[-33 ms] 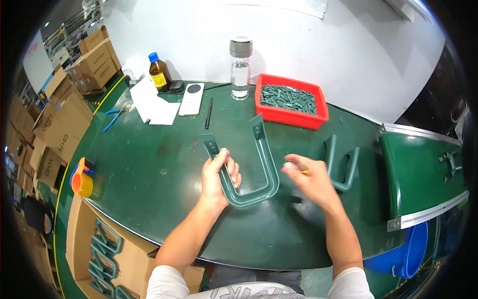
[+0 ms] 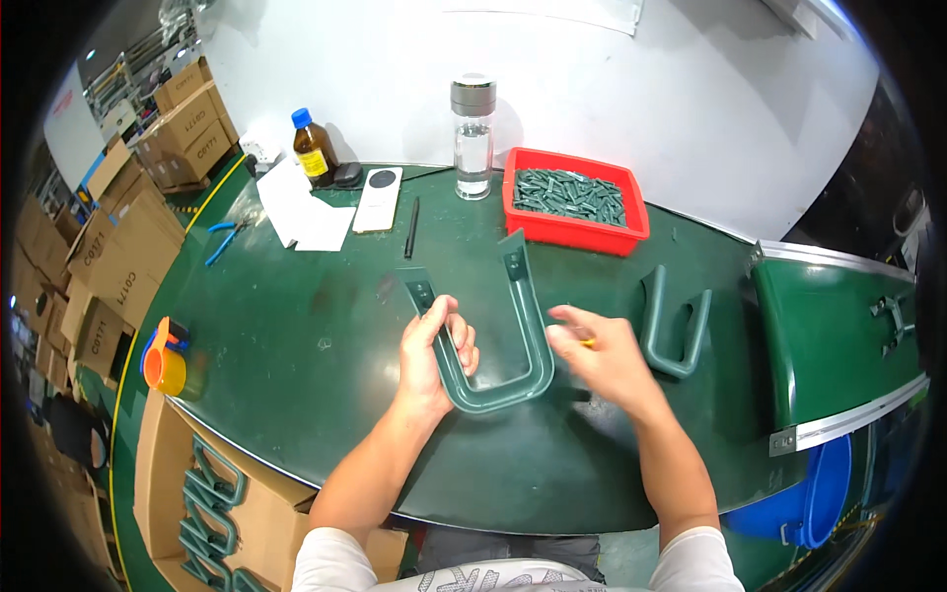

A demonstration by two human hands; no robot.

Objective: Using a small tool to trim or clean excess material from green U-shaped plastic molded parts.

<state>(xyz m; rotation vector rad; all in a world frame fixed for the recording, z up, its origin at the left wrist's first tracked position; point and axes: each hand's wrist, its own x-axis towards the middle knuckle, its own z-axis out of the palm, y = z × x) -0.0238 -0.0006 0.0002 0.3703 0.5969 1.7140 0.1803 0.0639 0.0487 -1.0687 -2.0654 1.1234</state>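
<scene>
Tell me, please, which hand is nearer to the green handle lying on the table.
Right. The right hand is just left of the lying handle; the left hand is farther left, gripping another green handle.

Two green U-shaped handles (image 2: 498, 398) are on or above the worktop (image 2: 296, 365). Far side: one red bin (image 2: 577, 234), its small pieces (image 2: 568, 197) too many to count, one flask (image 2: 474, 148), one brown bottle (image 2: 314, 148), one pen (image 2: 412, 228); left, one pair of pliers (image 2: 224, 246).
</scene>
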